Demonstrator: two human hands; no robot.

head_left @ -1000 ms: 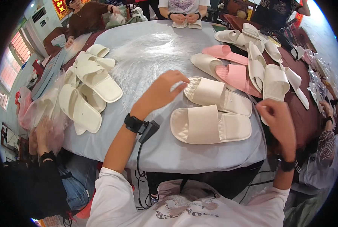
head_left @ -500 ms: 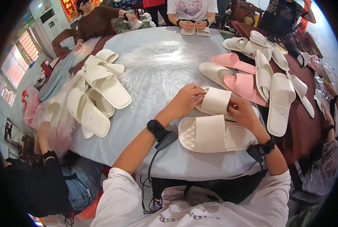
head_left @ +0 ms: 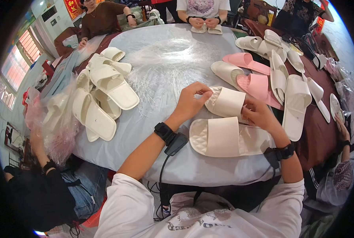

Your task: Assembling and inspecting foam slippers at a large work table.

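Note:
Two cream slippers lie one behind the other in front of me. My left hand [head_left: 193, 100] is at the left end of the farther slipper [head_left: 227, 101], thumb and fingers pinched together. Whatever is between those fingertips, if anything, is too small to make out. My right hand [head_left: 260, 113] grips the same slipper at the right edge of its strap, with some fingertips hidden under the strap. The nearer slipper [head_left: 222, 137] lies flat below both hands, its quilted insole showing at the left end. Pink slippers [head_left: 254, 85] lie just beyond my right hand.
A pile of cream slippers [head_left: 105, 91] lies at the left, and more cream slippers [head_left: 296, 103] at the right. Clear plastic film [head_left: 165, 63] covers the table's middle. A person at the left handles a plastic bag [head_left: 58, 123]. Other people sit around the table.
My left hand has drawn back slightly to the left, uncovering the slipper's quilted left end. My right hand stays at the strap. The view has shifted slightly.

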